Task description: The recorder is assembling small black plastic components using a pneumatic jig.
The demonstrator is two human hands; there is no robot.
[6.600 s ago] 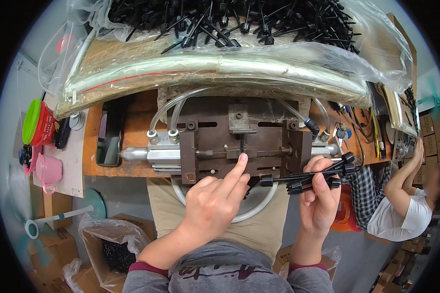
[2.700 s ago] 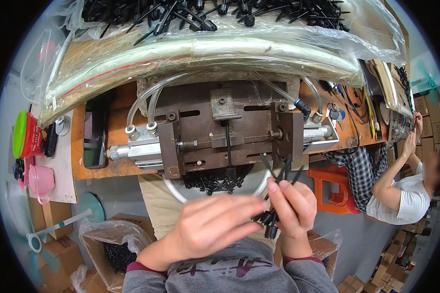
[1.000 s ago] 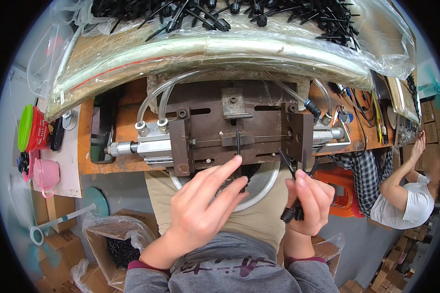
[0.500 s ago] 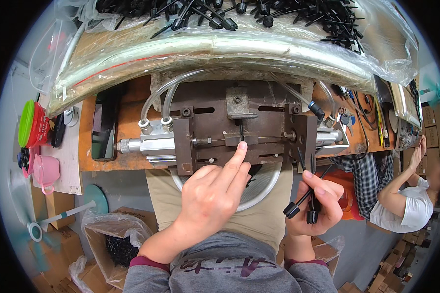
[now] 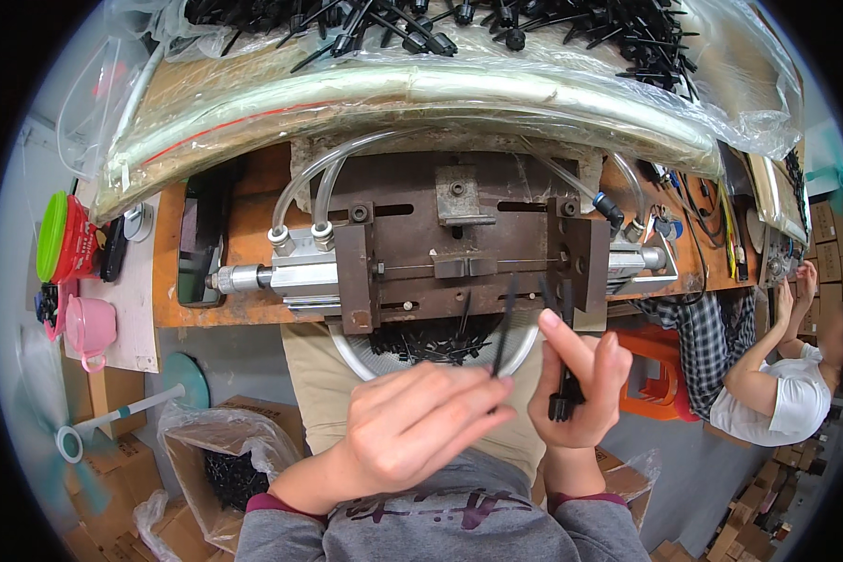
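My left hand (image 5: 421,426), smeared by motion, pinches a thin black rod (image 5: 508,328) that points up. Close beside it, my right hand (image 5: 585,379) is closed around black rods with ribbed caps (image 5: 564,403), and its index finger points up and left. Both hands are just on my side of a brown steel fixture (image 5: 412,197). At the fixture's middle sits a small split metal block (image 5: 465,268), with a thin rod reaching it from each side. Under the fixture's front edge, a white basket (image 5: 347,354) on my lap holds many black pieces (image 5: 431,342).
Silver air cylinders (image 5: 307,281) with clear hoses flank the fixture. Behind it, a plastic-lined tray (image 5: 421,89) holds a heap of black rods (image 5: 628,37). A pink cup (image 5: 91,328) stands at left. Another person (image 5: 768,384) sits at right, near an orange stool (image 5: 654,370).
My left hand has drawn back from the fixture's block and now pinches a rod near my right hand. My right hand has moved left. The fixture's side rods now reach the block.
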